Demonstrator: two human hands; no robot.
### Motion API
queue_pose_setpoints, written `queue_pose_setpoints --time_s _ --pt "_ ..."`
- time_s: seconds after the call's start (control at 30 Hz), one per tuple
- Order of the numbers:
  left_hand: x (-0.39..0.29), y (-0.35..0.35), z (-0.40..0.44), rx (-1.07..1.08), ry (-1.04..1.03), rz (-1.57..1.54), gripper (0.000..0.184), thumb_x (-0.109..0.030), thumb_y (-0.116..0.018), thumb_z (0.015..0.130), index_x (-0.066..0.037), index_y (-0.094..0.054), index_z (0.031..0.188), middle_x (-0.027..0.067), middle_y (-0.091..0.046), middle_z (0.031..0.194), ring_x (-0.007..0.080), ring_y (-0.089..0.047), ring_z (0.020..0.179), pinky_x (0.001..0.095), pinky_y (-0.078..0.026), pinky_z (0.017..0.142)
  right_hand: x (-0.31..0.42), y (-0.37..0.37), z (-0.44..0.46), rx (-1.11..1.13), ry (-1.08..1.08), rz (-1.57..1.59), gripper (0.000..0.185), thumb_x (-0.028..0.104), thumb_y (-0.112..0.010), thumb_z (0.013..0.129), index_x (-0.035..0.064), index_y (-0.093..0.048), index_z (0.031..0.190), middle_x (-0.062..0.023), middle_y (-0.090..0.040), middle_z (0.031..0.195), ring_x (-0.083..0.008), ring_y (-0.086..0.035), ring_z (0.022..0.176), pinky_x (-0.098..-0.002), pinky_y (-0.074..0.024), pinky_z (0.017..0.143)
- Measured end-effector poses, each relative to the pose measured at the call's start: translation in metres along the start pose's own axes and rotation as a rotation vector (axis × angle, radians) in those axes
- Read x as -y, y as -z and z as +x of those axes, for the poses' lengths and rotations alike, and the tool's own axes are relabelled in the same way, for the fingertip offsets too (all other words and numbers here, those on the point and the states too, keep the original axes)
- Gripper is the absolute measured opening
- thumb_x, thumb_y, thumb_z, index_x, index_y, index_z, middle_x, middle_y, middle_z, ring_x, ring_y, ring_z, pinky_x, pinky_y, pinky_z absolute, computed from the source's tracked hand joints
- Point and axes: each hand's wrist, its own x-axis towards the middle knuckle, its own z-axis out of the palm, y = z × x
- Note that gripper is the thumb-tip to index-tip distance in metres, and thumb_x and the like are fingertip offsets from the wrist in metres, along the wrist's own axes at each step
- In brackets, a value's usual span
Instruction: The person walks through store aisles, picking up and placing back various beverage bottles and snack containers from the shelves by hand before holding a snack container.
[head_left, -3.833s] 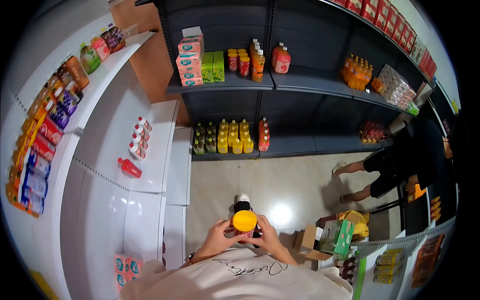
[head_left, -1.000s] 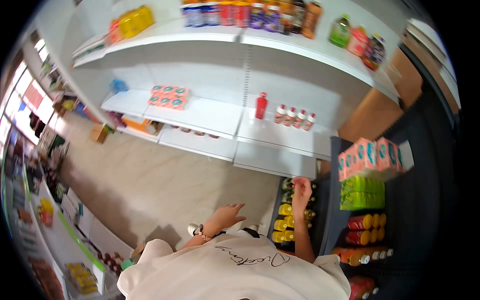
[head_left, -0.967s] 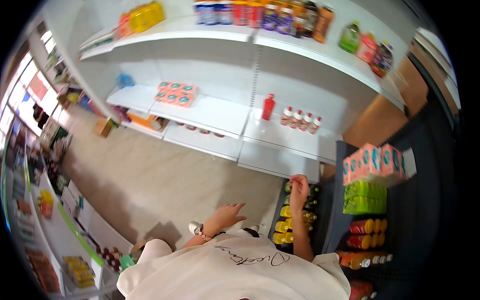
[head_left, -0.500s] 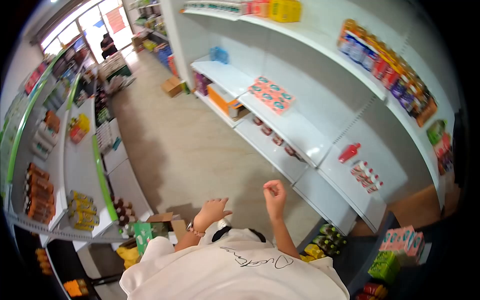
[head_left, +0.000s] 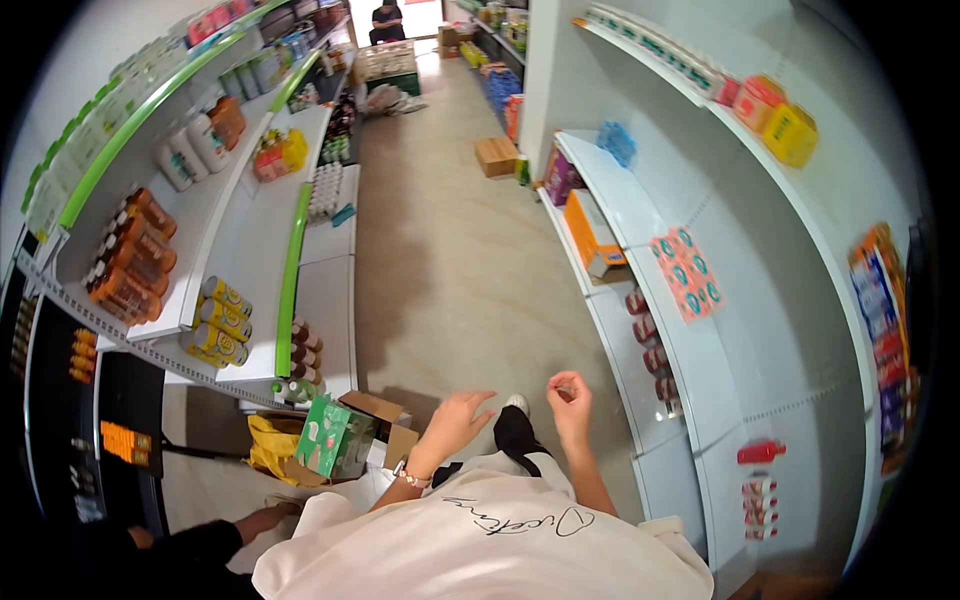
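My left hand [head_left: 455, 430] is held in front of my body over the floor, its fingers apart and holding nothing; a bracelet is on the wrist. To its right, my right hand [head_left: 570, 403] is raised with thumb and fingertips brought together, and whatever is between them, if anything, is too small to make out. Neither hand touches a shelf. Nearest to the left hand is an open cardboard box [head_left: 400, 445] beside a green box [head_left: 335, 437]. On the right, the white shelf [head_left: 715, 400] bears a pink patterned pack [head_left: 686, 273] and a red bottle [head_left: 761, 452].
Left shelves [head_left: 290, 290] hold yellow cans [head_left: 220, 325] and brown bottles [head_left: 135, 255]. A co-worker's leg [head_left: 250, 525] shows at lower left. Down the aisle [head_left: 460, 270] are a brown carton [head_left: 495, 156] and a distant person [head_left: 387, 20]. An orange box [head_left: 592, 235] sits on the lower right shelf.
The yellow-lidded container held earlier between both hands is gone from them. My view has swung from the dark shelves past the white ones to the aisle, and my hands have moved apart.
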Motion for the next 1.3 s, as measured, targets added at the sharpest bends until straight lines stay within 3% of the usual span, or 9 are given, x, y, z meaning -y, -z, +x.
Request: queue_pose_setpoints --time_s 0.33,0.4,0.47,0.6,0.7,0.83,0.93,1.07,1.3 --pt "0.037 0.04 0.163 -0.247 0.065 -0.1 0.03 -0.01 -0.062 0.079 -0.008 -0.06 0.108 0.0145 -0.061 0.103 0.0361 -0.057 0.093 0.0408 -0.048 0.079 0.012 -0.078 0.198 0.273 0.03 0.101 0.01 -0.004 -0.057 0.078 0.0047 -0.057 0.084 0.0003 -0.057 0.079 -0.0064 -0.053 0.073 -0.0209 -0.0434 0.066" --pt "0.038 0.056 0.214 -0.28 0.066 -0.099 0.029 -0.007 -0.062 0.078 -0.009 -0.061 0.107 0.0137 -0.061 0.104 0.0346 -0.058 0.092 0.0405 -0.048 0.079 0.024 -0.081 0.253 0.306 0.078 0.111 0.011 -0.004 -0.057 0.078 0.0045 -0.057 0.085 0.0008 -0.057 0.078 -0.006 -0.053 0.072 -0.0206 -0.0428 0.065" --pt "0.039 0.059 0.255 -0.335 -0.004 -0.168 0.032 -0.004 -0.063 0.077 -0.01 -0.062 0.108 0.0103 -0.061 0.094 0.0262 -0.061 0.082 0.0348 -0.049 0.074 0.028 -0.081 0.296 0.313 0.09 0.136 0.011 -0.004 -0.057 0.078 0.0045 -0.057 0.085 0.0009 -0.057 0.078 -0.0059 -0.053 0.072 -0.0207 -0.0426 0.065" --pt "0.061 0.057 0.333 -0.349 0.012 -0.035 0.032 0.001 -0.06 0.076 -0.01 -0.063 0.106 0.0098 -0.06 0.093 0.0233 -0.062 0.079 0.033 -0.049 0.072 0.001 -0.085 0.374 0.256 0.141 0.083 0.012 -0.004 -0.055 0.077 0.0044 -0.057 0.086 0.0011 -0.057 0.079 -0.006 -0.053 0.073 -0.0209 -0.0423 0.064" --pt "0.058 0.061 0.382 -0.331 -0.02 -0.185 0.034 0.002 -0.057 0.075 -0.011 -0.064 0.105 0.0103 -0.06 0.093 0.0212 -0.061 0.073 0.0312 -0.049 0.069 0.023 -0.096 0.417 0.307 0.075 0.092 0.012 -0.004 -0.054 0.077 0.0044 -0.057 0.085 0.0005 -0.058 0.08 -0.0064 -0.053 0.076 -0.0214 -0.0432 0.066" --pt "0.081 0.062 0.395 -0.303 0.18 -0.279 0.036 0.002 -0.055 0.074 -0.013 -0.064 0.105 0.0076 -0.06 0.092 0.0178 -0.059 0.07 0.0301 -0.048 0.069 0.01 -0.115 0.423 0.454 0.025 0.096 0.012 -0.005 -0.053 0.077 0.0039 -0.057 0.086 0.0005 -0.057 0.081 -0.0066 -0.054 0.075 -0.0208 -0.0437 0.067" --pt "0.091 0.061 0.435 -0.312 0.186 -0.289 0.036 0.003 -0.055 0.074 -0.012 -0.064 0.105 0.0074 -0.057 0.087 0.0177 -0.055 0.066 0.0302 -0.047 0.067 0.01 -0.128 0.46 0.446 -0.009 0.072 0.012 -0.004 -0.055 0.078 0.004 -0.057 0.086 0.0005 -0.057 0.081 -0.0064 -0.054 0.075 -0.0204 -0.0441 0.067" --pt "0.133 0.078 0.504 -0.356 0.159 -0.3 0.033 0.003 -0.054 0.076 -0.011 -0.065 0.104 0.0079 -0.052 0.079 0.0179 -0.049 0.06 0.0292 -0.044 0.06 0.012 -0.173 0.526 0.495 0.016 0.078 0.012 -0.003 -0.057 0.078 0.0041 -0.058 0.087 0.0001 -0.058 0.081 -0.0067 -0.054 0.075 -0.021 -0.045 0.067" --pt "0.216 0.153 0.623 -0.385 0.198 -0.293 0.034 0.004 -0.052 0.076 -0.012 -0.064 0.104 0.0097 -0.059 0.09 0.0197 -0.055 0.061 0.03 -0.047 0.061 0.03 -0.295 0.657 0.584 0.022 0.142 0.013 -0.005 -0.057 0.076 0.0032 -0.057 0.087 -0.0014 -0.057 0.08 -0.0074 -0.054 0.076 -0.0212 -0.0466 0.068"
